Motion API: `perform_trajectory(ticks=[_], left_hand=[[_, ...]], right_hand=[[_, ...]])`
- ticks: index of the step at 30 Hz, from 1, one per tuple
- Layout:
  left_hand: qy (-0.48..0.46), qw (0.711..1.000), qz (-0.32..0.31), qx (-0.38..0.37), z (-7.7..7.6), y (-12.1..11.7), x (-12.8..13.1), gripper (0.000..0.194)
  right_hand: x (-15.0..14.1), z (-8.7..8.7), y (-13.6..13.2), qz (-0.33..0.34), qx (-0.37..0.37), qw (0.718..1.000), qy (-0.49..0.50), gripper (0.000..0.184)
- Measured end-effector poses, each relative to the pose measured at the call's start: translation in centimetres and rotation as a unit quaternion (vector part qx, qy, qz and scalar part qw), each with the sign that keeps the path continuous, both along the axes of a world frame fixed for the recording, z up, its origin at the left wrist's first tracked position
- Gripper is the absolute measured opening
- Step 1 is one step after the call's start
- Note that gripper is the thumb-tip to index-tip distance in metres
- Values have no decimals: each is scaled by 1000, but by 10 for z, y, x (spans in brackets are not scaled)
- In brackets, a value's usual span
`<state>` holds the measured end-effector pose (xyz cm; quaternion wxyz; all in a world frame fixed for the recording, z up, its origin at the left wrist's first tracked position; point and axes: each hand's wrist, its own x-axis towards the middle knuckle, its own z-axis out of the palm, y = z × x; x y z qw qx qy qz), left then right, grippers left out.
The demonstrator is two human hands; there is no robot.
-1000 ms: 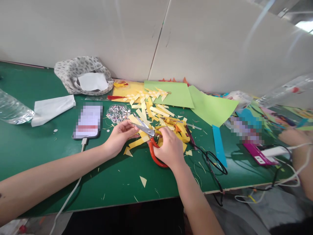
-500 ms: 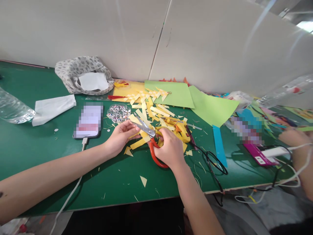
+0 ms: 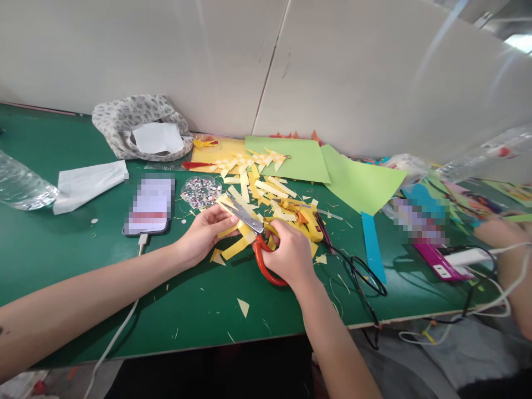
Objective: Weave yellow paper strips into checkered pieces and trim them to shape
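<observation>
My right hand (image 3: 291, 252) is closed around the red handles of a pair of scissors (image 3: 266, 266), with the metal blades pointing left and nearly together. My left hand (image 3: 203, 233) pinches a yellow paper strip (image 3: 246, 232) beside the blade tips; the blades lie over the paper, and part of it is hidden. Pale yellow paper strips (image 3: 274, 188) and offcuts are scattered behind and around both hands. Just beyond them, a woven yellow-and-white paper piece (image 3: 249, 160) with a red tassel (image 3: 197, 165) rests on coloured sheets. A yellow glue gun (image 3: 310, 221) lies right of my right hand.
Left of my hands are a charging phone (image 3: 149, 205) and a clear divided tray (image 3: 201, 191) of small pieces. A cloth bag (image 3: 141, 124) stands behind. Green paper (image 3: 361, 177), a blue strip (image 3: 373, 249), black cable (image 3: 361, 277) and a magenta power strip (image 3: 436, 260) lie rightward, near another person's arm (image 3: 509, 266).
The scissor blades have come closer together over the yellow paper. Both my hands stay in nearly the same place.
</observation>
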<state>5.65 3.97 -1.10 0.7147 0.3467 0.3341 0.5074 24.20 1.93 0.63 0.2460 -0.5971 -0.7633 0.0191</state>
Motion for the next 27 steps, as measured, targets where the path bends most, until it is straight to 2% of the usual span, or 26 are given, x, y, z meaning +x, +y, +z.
perform_trajectory(ticks=[27], left_hand=[[1,1000,-2,-12,5,-2,0,10]], right_hand=[[1,-2,1,19,38,999,13,18]])
